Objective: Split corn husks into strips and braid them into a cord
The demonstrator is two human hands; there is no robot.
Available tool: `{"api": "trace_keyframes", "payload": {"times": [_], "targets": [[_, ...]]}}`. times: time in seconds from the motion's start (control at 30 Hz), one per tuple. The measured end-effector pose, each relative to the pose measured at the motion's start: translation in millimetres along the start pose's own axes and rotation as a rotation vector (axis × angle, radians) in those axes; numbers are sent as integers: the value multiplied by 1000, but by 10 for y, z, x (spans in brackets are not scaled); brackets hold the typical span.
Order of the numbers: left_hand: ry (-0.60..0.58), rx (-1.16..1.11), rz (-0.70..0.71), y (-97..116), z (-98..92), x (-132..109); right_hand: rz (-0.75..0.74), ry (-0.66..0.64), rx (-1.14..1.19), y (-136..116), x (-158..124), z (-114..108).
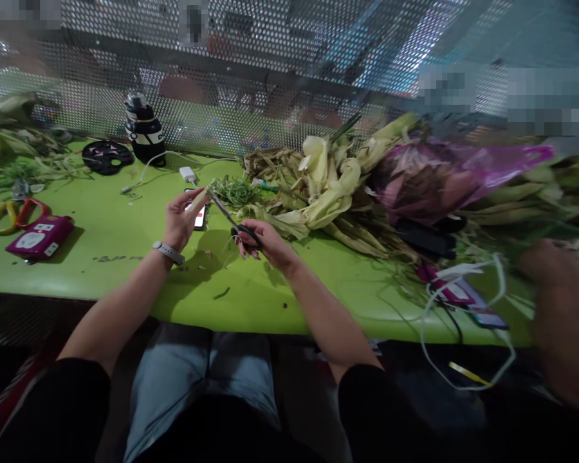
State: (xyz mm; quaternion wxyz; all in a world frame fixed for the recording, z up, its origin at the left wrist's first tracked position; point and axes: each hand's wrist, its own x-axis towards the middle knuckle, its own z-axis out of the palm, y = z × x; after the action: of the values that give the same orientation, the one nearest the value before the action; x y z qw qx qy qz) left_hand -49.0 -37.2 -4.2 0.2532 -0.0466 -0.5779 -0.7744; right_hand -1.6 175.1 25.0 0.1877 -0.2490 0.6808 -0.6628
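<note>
Between the hands, we see scissors (229, 220) gripped by the right hand (265, 241), with the left hand (181, 218) pinching a thin strip (205, 191). Just beyond lie a few cut shreds (236, 190). To their right, the large leaf pile (318, 193) appears mostly untrimmed.

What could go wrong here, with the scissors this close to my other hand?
1. The scissors in your right hand point their tip at the fingertips of your left hand, so a closing cut might nick a finger.
2. A phone lies on the table just beyond that hand; a slipped blade could probably scratch its screen.
</note>
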Motion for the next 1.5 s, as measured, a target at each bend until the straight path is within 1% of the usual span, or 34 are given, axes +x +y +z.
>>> {"api": "trace_keyframes", "payload": {"times": [0.1,0.17,0.23,0.33,0.43,0.53,0.63,0.7,0.87,1.1,1.27,1.5], "targets": [[-56,8,74,72,-32,27,-29,-9,-11,-12,-18,-155],[-97,28,110,103,-43,26,-3,-28,-39,-11,-11,-235],[-105,32,124,114,-40,17,49,-83,-69,7,6,-270],[-100,-7,110,111,-19,-4,92,-147,-80,54,29,-246],[-96,-39,65,111,7,-29,90,-159,-83,96,30,-190],[-122,-51,70,109,24,-53,83,-162,-84,107,29,-143],[-153,-45,80,99,34,-77,82,-146,-78,90,40,-102],[-158,-32,54,94,40,-92,85,-128,-81,77,50,-79],[-127,-29,23,80,55,-112,70,-99,-75,75,51,-62],[-172,-33,57,66,41,-121,69,-52,-68,45,39,-60],[-147,-5,11,100,56,-133,72,-66,-94,31,47,-47],[-154,2,11,131,72,-152,80,-48,-79,1,44,-16]]}}
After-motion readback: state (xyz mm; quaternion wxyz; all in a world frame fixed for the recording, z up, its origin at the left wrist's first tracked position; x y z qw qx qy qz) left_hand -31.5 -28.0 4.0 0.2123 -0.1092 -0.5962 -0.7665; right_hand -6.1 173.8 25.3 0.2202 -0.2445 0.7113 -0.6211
